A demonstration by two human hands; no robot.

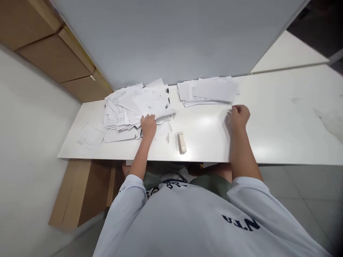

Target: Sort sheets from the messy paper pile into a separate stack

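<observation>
My left hand (148,125) is at the front edge of a large, untidy pile of papers (128,107), its fingers closed on a sheet of paper (165,114) whose right end curls up. My right hand (239,115) is curled closed, apart from the papers, with nothing visible in it. Just behind and left of that hand lies a smaller stack of papers (214,90). Between my hands, nearer the front edge, a cream-coloured stapler (182,142) rests on the white table (203,142).
A loose printed sheet (89,137) lies at the table's left end. Behind the table rises a grey panel (182,39). Cardboard boxes (57,57) line the left wall, and another box (69,192) stands below. At the right is some clear plastic (331,121).
</observation>
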